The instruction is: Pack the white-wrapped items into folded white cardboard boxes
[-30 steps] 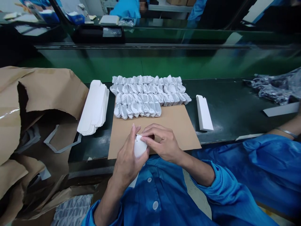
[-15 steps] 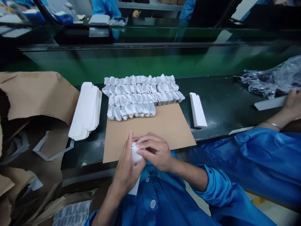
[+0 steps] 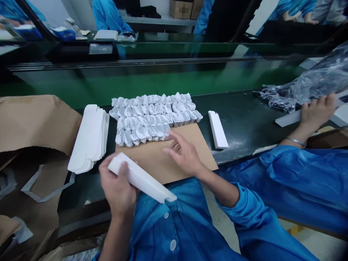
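Long white card strip (image 3: pixel 141 177) clamped in left hand (image 3: pixel 117 185), long axis slanting far left to near right, over the corner of a kraft cardboard sheet (image 3: pixel 160 159); right hand (image 3: pixel 185 154) empty, fingers apart, just to its right.

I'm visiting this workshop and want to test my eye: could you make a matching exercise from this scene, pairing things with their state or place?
Things:
1. The left hand
2. The right hand
3. The white paper-wrapped items
4. The stack of white card strips

States or places:
A. Open, over the brown cardboard sheet
B. Lying left of that sheet, on the dark work surface
C. Gripping a long white folded card sleeve
D. Packed in tight rows at the sheet's far edge

Pairs: 1-C, 2-A, 3-D, 4-B
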